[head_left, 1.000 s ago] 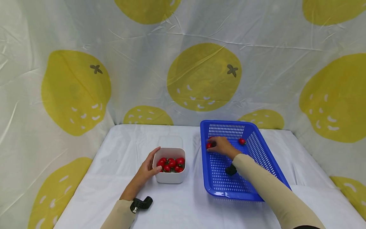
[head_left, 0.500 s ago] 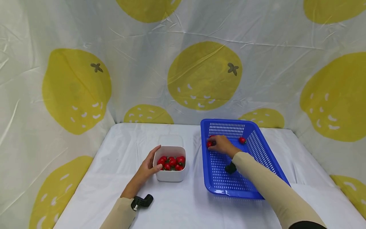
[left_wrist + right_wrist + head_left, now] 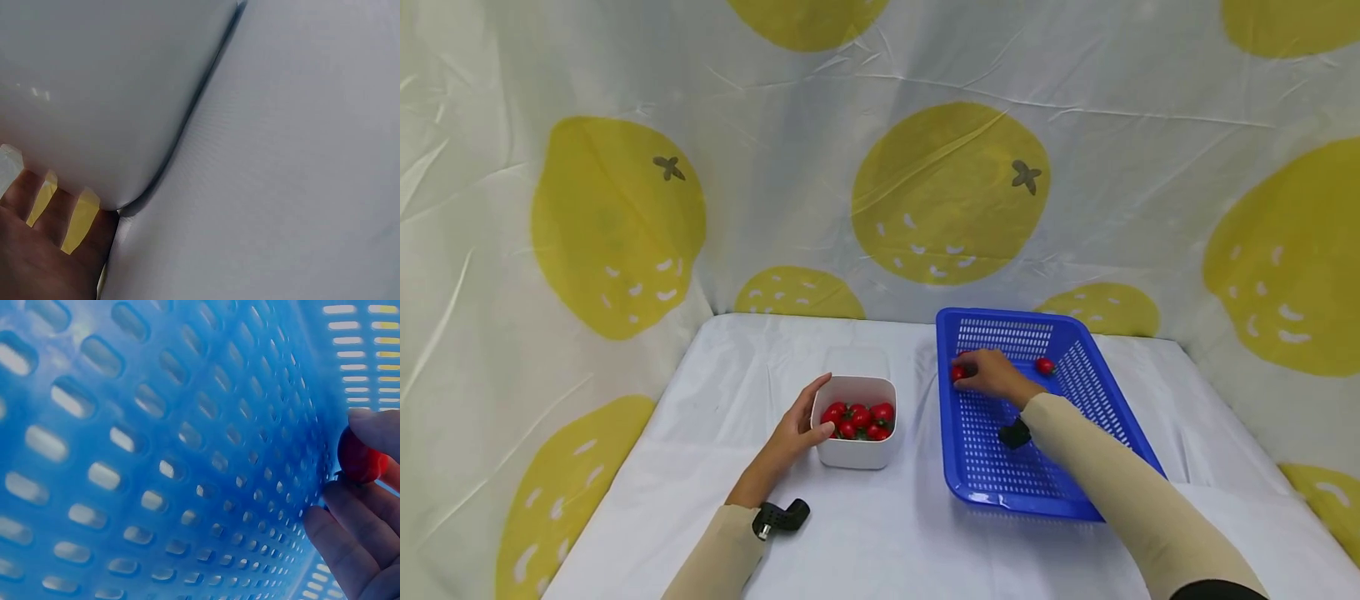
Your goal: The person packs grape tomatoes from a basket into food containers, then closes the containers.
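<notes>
A small white square container [image 3: 859, 452] holds several red cherry tomatoes [image 3: 859, 416]. My left hand [image 3: 792, 429] grips its left side, the thumb at the front-left rim. In the left wrist view, fingers [image 3: 55, 206] lie against the container's outer wall [image 3: 112, 94]. Inside a blue perforated basket [image 3: 950, 433], my right hand [image 3: 992, 377] is at the left wall. The right wrist view shows a cherry tomato [image 3: 361, 457] between its thumb and fingers. Another red tomato is partly hidden behind that hand. One more tomato [image 3: 1045, 366] lies near the basket's far right.
Behind the white container lies a clear, flat lid-like piece [image 3: 857, 360]. White cloth [image 3: 700, 400] covers the table, and a lemon-print curtain [image 3: 775, 167] stands behind it. The basket's raised walls surround the right hand.
The whole head view has shifted slightly, scene moving right and up. Both hands keep nearly the same places, left at the container, right at the tomato by the basket's left wall.
</notes>
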Demonstrator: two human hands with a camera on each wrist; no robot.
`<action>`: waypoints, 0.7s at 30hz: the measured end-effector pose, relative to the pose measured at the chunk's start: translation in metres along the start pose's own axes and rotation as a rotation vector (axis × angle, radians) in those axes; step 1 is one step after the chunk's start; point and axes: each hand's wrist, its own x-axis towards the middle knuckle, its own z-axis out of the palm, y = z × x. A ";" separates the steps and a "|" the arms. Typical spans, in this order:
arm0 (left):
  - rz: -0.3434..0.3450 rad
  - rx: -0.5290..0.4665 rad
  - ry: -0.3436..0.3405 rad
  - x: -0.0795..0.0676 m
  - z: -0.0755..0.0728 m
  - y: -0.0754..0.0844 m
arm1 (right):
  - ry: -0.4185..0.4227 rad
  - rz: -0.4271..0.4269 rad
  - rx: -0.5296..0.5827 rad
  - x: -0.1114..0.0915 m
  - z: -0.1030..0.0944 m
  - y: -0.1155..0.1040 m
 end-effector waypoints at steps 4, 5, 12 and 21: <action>-0.004 0.002 -0.003 0.002 0.000 0.003 | 0.007 -0.010 0.013 -0.002 -0.002 0.000; -0.003 -0.002 -0.006 0.002 0.000 0.003 | 0.011 -0.012 0.013 -0.003 -0.003 0.000; -0.002 0.017 -0.005 0.003 -0.002 0.005 | 0.046 -0.053 0.035 -0.006 -0.008 -0.004; 0.013 0.013 -0.004 0.002 0.000 0.003 | 0.098 -0.048 0.071 -0.010 -0.017 -0.010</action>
